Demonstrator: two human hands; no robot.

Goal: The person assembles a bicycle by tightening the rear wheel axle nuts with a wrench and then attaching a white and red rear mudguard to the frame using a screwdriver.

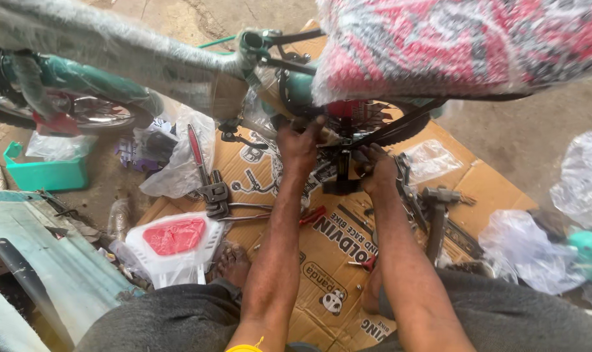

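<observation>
A teal bicycle frame (133, 72), wrapped in clear plastic, stands over a flattened cardboard box (322, 248). Its saddle (459, 45), in red patterned cover and plastic, fills the top right. My left hand (299, 140) reaches up to the crank area under the frame, fingers curled around a part there. My right hand (376, 168) is closed on a dark tool or part just below the red chain guard (348, 109), beside a black pedal (340, 186). What each hand grips is partly hidden.
A red-handled pipe wrench (204, 176) and pliers lie on the cardboard at left. A hammer (436, 215) lies at right. A white and red plate (175, 244) rests near my bare foot (232, 261). A teal plastic box (45, 173) and plastic bags surround the area.
</observation>
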